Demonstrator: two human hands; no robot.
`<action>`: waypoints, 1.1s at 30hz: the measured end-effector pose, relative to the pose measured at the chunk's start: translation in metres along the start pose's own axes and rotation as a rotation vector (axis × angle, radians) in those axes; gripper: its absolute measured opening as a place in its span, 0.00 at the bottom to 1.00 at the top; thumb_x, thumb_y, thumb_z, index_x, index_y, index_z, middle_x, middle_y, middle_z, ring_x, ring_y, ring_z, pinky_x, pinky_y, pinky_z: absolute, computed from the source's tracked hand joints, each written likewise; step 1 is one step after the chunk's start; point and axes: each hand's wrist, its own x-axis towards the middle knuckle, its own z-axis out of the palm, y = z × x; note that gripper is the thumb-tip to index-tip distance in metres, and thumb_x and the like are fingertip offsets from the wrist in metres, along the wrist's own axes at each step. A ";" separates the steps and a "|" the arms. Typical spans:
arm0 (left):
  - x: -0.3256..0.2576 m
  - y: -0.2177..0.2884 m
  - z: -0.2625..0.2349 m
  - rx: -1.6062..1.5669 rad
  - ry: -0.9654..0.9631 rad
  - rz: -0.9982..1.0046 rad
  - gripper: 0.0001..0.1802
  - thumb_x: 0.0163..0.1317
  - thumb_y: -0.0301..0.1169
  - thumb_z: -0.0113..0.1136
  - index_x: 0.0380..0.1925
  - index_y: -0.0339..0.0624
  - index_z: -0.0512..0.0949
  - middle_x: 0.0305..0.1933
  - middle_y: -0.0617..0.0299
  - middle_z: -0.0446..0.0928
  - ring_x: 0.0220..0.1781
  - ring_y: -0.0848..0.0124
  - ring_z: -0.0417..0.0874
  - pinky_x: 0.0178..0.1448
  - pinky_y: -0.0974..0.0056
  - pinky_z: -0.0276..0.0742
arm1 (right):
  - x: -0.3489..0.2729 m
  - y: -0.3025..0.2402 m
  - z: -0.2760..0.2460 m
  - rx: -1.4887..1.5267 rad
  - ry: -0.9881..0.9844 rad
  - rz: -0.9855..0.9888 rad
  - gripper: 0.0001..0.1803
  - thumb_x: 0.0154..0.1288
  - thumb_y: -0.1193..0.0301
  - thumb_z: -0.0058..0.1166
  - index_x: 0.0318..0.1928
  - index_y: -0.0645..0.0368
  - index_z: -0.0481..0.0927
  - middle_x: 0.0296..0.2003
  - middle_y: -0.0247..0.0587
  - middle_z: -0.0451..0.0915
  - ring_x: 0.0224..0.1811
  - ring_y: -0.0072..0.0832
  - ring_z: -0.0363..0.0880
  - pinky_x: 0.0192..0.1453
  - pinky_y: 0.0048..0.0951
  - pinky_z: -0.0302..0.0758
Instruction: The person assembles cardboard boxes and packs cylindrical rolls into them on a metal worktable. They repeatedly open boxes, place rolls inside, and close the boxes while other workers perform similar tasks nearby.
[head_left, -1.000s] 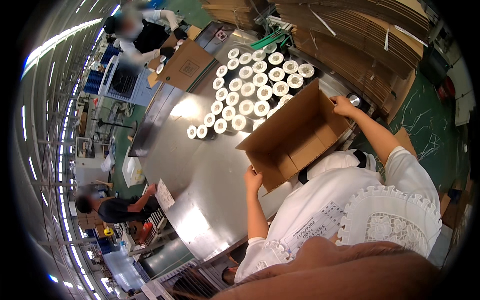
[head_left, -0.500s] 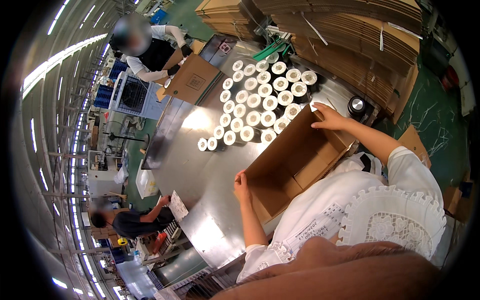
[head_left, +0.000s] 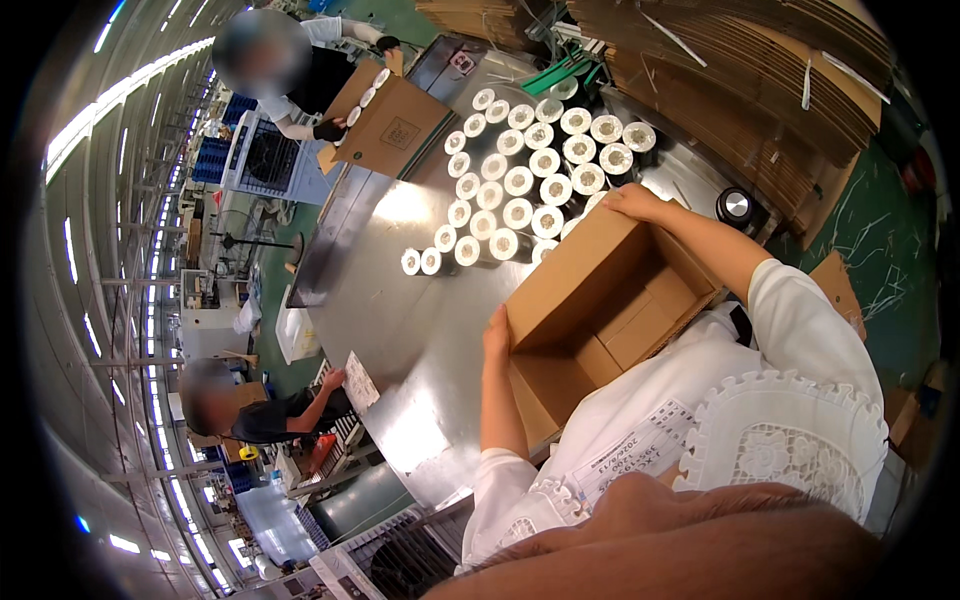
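A brown cardboard box (head_left: 585, 285) with its open side up is tilted against the front of my body. My left hand (head_left: 497, 335) grips its left edge, fingers bent over the wall. My right hand (head_left: 632, 202) is closed on the far right corner of the same box, with the fingertips partly out of sight. Bare cardboard shows on the inner walls and bottom. Just beyond the box, several upright cylinders (head_left: 518, 181) with white ring-shaped tops stand in rows on the metal table (head_left: 365, 285). The box hides some of the nearest ones.
Across the table a person with dark gloves (head_left: 330, 130) handles another carton (head_left: 400, 130) holding white-topped cylinders. Flattened cardboard (head_left: 740, 90) is stacked high at the far right. A round black-and-silver object (head_left: 735, 206) stands near my right arm. Another person (head_left: 265, 420) works at the left.
My hands have shifted the box slightly right, and its far wall has tipped, showing more of its face. Across the table, the other person's carton now shows white-topped cylinders and one glove has moved away.
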 end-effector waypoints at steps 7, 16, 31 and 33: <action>0.027 0.021 0.035 0.955 -0.187 0.576 0.36 0.69 0.55 0.38 0.68 0.42 0.58 0.71 0.45 0.58 0.71 0.47 0.59 0.73 0.55 0.52 | 0.049 0.010 -0.008 -0.266 -0.408 -0.027 0.42 0.43 0.57 0.71 0.58 0.66 0.73 0.54 0.57 0.76 0.56 0.43 0.76 0.58 0.33 0.72; 0.017 0.025 0.117 0.545 -0.926 0.032 0.37 0.69 0.56 0.35 0.67 0.41 0.61 0.70 0.44 0.60 0.73 0.51 0.57 0.75 0.57 0.49 | 0.043 0.055 0.029 -0.248 -0.974 0.138 0.39 0.47 0.61 0.71 0.61 0.57 0.73 0.41 0.41 0.81 0.44 0.31 0.77 0.46 0.30 0.73; 0.159 0.085 0.204 0.848 0.077 0.938 0.27 0.46 0.40 0.67 0.50 0.50 0.78 0.53 0.42 0.66 0.55 0.47 0.66 0.59 0.48 0.65 | 0.143 0.058 0.044 -0.478 -0.386 -0.177 0.43 0.53 0.70 0.61 0.69 0.52 0.56 0.34 0.56 0.81 0.38 0.51 0.80 0.42 0.47 0.75; 0.170 0.089 0.208 0.916 0.000 0.936 0.24 0.46 0.40 0.65 0.47 0.50 0.81 0.45 0.45 0.69 0.51 0.49 0.68 0.55 0.50 0.67 | 0.152 0.063 0.064 -0.416 -0.377 -0.110 0.44 0.51 0.73 0.60 0.69 0.54 0.56 0.34 0.57 0.80 0.38 0.52 0.80 0.42 0.47 0.75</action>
